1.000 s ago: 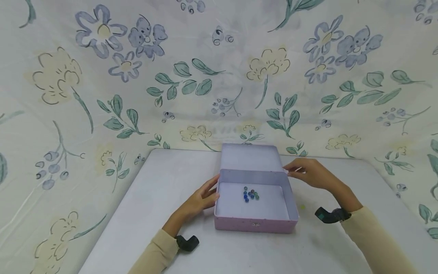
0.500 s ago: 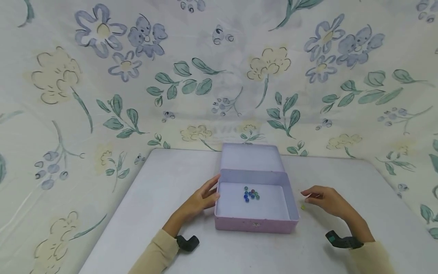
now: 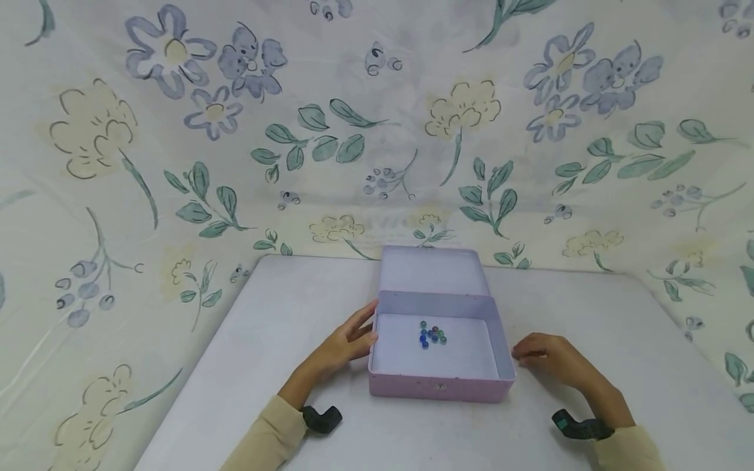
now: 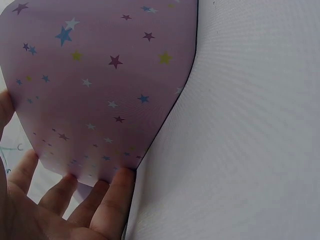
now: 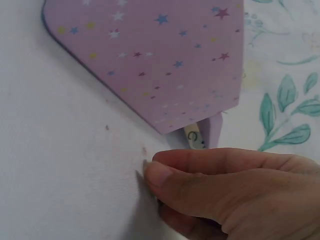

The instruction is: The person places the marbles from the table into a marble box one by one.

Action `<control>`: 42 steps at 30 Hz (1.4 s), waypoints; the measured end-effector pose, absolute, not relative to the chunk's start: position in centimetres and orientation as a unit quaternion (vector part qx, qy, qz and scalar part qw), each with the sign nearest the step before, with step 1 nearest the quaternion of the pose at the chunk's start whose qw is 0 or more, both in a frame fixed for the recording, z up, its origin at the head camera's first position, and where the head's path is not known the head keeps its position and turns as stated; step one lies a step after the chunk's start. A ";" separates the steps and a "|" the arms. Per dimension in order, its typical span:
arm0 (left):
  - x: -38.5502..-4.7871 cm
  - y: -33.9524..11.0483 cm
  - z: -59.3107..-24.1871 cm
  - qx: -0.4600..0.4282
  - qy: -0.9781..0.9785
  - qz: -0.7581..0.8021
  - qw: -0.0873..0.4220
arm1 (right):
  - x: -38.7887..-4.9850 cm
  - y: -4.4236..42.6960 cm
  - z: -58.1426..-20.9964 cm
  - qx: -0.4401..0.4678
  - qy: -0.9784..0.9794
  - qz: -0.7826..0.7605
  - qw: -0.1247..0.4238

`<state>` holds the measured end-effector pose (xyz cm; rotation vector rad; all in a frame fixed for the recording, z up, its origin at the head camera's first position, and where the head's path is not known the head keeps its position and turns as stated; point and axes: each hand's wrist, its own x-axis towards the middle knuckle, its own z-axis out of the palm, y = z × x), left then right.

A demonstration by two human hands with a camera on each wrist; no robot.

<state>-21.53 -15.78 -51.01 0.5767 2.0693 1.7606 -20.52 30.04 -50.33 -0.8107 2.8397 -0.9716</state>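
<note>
A pink hinged box (image 3: pixel 406 386) stands with its lid (image 3: pixel 432 271) raised at the back. Several small blue, green and reddish marbles (image 3: pixel 434 335) lie grouped inside on its floor. My left hand (image 3: pixel 336 347) rests against the box's left wall, fingers spread; the left wrist view shows its fingertips (image 4: pixel 117 182) touching the star-printed side. Just off the right wall, my right hand (image 3: pixel 554 360) is low at the table, thumb and index finger (image 5: pixel 160 172) pinched together where a yellow-green marble lay. That marble is hidden by the fingers.
The box stands on a white table (image 3: pixel 283 294), its back edge close to a floral cloth (image 3: pixel 353 170) hanging behind. Dark wrist cameras (image 3: pixel 323 418) sit on both wrists.
My right hand has come from beside the lid hinge down toward the table right of the box, where its fingers now cover the yellow-green marble. The left hand stays put.
</note>
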 end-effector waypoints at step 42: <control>-21.1 -15.8 -50.8 0.190 0.733 0.628 0.181 | -26.9 19.4 -39.5 -0.411 0.860 -0.302 -0.029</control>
